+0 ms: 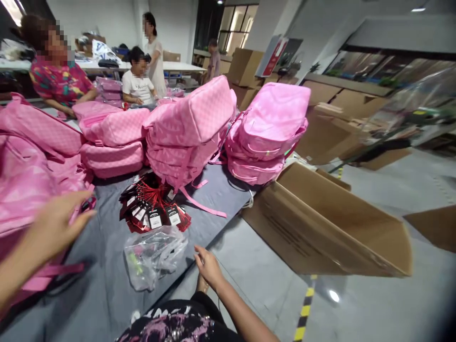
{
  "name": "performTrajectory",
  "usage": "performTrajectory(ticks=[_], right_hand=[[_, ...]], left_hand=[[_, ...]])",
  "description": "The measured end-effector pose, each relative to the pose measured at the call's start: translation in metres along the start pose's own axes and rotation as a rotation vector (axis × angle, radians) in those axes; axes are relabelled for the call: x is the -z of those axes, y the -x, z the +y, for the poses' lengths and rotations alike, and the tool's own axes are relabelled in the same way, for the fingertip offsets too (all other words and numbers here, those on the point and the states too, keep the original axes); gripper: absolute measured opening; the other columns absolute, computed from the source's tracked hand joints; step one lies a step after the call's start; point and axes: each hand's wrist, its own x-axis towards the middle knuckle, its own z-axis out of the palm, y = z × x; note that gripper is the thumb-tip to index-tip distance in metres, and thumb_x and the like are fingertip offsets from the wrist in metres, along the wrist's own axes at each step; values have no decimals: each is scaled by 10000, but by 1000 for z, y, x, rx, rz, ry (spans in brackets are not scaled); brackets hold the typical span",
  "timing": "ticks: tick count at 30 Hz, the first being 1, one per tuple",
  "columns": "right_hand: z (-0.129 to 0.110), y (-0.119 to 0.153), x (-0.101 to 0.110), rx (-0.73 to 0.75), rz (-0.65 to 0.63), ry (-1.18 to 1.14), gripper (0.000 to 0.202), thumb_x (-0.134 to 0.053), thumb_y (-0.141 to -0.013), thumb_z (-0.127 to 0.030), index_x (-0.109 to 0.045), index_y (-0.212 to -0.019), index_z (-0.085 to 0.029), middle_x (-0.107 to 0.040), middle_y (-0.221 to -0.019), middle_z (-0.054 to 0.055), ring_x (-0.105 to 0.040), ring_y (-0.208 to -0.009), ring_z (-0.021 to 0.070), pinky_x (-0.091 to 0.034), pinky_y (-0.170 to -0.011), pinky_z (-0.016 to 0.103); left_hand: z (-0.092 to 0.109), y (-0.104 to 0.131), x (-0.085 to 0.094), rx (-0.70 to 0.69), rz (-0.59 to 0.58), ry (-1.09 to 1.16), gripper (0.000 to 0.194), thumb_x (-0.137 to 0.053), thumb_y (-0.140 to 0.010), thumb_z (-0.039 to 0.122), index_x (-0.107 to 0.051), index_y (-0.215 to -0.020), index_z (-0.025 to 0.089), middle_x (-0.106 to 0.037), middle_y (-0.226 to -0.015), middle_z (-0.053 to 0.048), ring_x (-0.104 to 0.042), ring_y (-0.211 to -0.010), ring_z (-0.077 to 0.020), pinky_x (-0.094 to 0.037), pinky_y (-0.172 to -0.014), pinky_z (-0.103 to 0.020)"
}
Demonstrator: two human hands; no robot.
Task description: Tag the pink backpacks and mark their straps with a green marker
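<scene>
My left hand [64, 225], a little blurred, reaches over the near edge of a pink backpack [24, 175] at the left. Its thumb and fingers are apart with nothing between them; whether it touches the bag I cannot tell. My right hand [208, 267] is beside the table's edge, fingers loosely bent and apart, holding nothing visible. Left of it lies a clear plastic bag [155, 256] with small green and pink items inside. Behind that bag, a fanned pile of black and red hang tags [153, 206] with red strings rests on the grey tabletop [107, 266].
More pink backpacks [188, 123] line the table's far side, one [267, 133] at its right corner. An open cardboard box [320, 228] is on the right, above floor with striped tape [304, 313]. Several people, including one in a colourful shirt [60, 80], are beyond.
</scene>
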Motion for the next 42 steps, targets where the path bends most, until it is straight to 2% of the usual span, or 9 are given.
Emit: performTrajectory(ticks=[4, 6, 9, 12, 17, 23, 29, 36, 42], right_hand=[[75, -1, 61, -5, 1, -7, 499, -391, -861, -387, -683, -1209, -179, -689, -1198, 123, -657, -1099, 306, -504, -991, 427], [122, 0, 91, -40, 15, 3, 535, -371, -848, -433, -680, -1187, -158, -707, -1146, 147, -694, -1008, 307, -539, -938, 452], [187, -5, 128, -97, 79, 0, 491, -391, -851, -460, -680, -1142, -192, -738, -1047, 121, -724, -868, 261, -573, -862, 398], [221, -21, 147, -90, 13, 17, 489, -407, -852, -488, -675, -1141, -199, -742, -1034, 114, -723, -901, 264, -577, -844, 384], [194, -62, 136, 31, -133, 17, 510, -379, -881, -487, -693, -1122, -167, -718, -1115, 139, -694, -1029, 277, -547, -938, 401], [138, -97, 131, 117, -159, 21, 444, -382, -922, -377, -698, -1140, -155, -707, -1142, 138, -682, -1048, 253, -525, -966, 380], [167, -133, 174, -27, 9, 131, 403, -416, -903, -336, -696, -1116, -138, -729, -1075, 130, -701, -988, 235, -549, -912, 350], [199, -214, 233, -111, 264, 248, 437, -402, -898, -274, -637, -1209, -76, -652, -1215, 189, -633, -1082, 273, -496, -987, 433], [198, -308, 289, 45, 316, 398, 494, -472, -849, -147, -553, -1334, -95, -520, -1377, 198, -440, -1291, 318, -342, -1105, 504]], left_hand=[[91, 1, -67, 135, -222, 221, 355, -571, -828, 373, -674, -1114, 189, -682, -1232, -83, -614, -1168, -246, -454, -1070, -385], [127, -14, -108, 242, -215, 208, 328, -567, -824, 304, -694, -1087, 154, -699, -1192, -113, -641, -1124, -247, -480, -1028, -367], [156, -39, -151, 375, -167, 162, 289, -551, -856, 248, -705, -1084, 162, -708, -1169, -104, -658, -1078, -228, -498, -978, -334], [166, -55, -169, 502, -127, 94, 271, -532, -892, 248, -709, -1088, 186, -704, -1161, -93, -655, -1055, -233, -506, -921, -338], [160, -83, -189, 594, -129, -81, 288, -503, -916, 257, -693, -1121, 188, -681, -1179, -129, -610, -1095, -279, -471, -887, -383], [137, -138, -229, 393, -246, -119, 377, -599, -820, 289, -642, -1181, 192, -642, -1255, -137, -485, -1255, -304, -381, -972, -400], [122, -144, -262, 322, -299, -135, 296, -430, -846, 256, -685, -953, 148, -720, -953, -161, -628, -1018, -318, -318, -1012, -492], [173, -93, -266, 111, -365, -95, 334, -407, -866, 274, -706, -971, 170, -745, -1002, -129, -667, -993, -280, -279, -1103, -463], [229, -95, -294, 146, -300, 61, 328, -418, -888, 299, -695, -1041, 214, -743, -1088, -86, -667, -1041, -267, -291, -1107, -510]])
